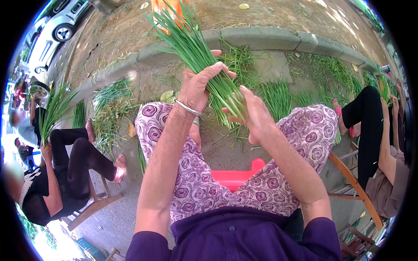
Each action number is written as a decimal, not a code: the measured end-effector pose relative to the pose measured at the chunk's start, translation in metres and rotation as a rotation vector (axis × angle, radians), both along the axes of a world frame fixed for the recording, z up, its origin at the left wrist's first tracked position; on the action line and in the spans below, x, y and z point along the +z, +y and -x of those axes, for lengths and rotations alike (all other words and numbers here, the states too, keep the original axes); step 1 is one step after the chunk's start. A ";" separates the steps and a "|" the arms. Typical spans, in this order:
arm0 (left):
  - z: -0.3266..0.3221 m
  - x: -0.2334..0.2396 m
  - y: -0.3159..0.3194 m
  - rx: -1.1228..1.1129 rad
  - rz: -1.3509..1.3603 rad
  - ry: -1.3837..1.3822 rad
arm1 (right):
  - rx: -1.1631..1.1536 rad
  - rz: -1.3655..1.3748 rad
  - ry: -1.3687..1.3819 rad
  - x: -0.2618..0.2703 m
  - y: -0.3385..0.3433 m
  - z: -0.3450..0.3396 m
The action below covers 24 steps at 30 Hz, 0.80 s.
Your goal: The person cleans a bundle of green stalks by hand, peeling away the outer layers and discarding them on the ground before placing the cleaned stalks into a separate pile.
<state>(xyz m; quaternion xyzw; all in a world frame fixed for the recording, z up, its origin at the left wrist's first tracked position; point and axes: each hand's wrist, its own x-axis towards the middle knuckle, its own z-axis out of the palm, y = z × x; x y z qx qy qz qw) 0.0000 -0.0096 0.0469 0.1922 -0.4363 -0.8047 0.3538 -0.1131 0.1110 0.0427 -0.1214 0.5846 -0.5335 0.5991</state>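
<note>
A bundle of long green chive-like stalks slants from the upper left down between my hands, its leafy tips up and pale stem ends low. My left hand is closed round the middle of the bundle; a silver bangle circles that wrist. Lower down, my right hand cups the stem ends, with fingers behind them and the thumb on the near side; how firmly it grips is unclear. Beneath and beyond lie more green stalks on the pavement.
A stone curb runs across the top, with an orange bag beyond. Loose trimmings lie by the curb. Seated people are at left and right, holding stalks. A pink plastic stool shows between my knees.
</note>
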 end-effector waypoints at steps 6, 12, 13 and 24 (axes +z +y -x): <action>-0.006 0.001 -0.005 -0.003 0.065 -0.058 | 0.048 0.086 -0.070 -0.006 0.003 -0.001; -0.004 0.002 -0.001 -0.083 0.031 -0.056 | 0.025 0.086 -0.036 -0.017 0.003 -0.002; -0.005 0.001 -0.001 -0.096 0.032 -0.060 | 0.032 0.089 -0.037 -0.019 0.004 -0.002; -0.002 0.000 0.003 -0.108 0.009 -0.066 | 0.079 0.099 -0.132 -0.013 0.007 -0.010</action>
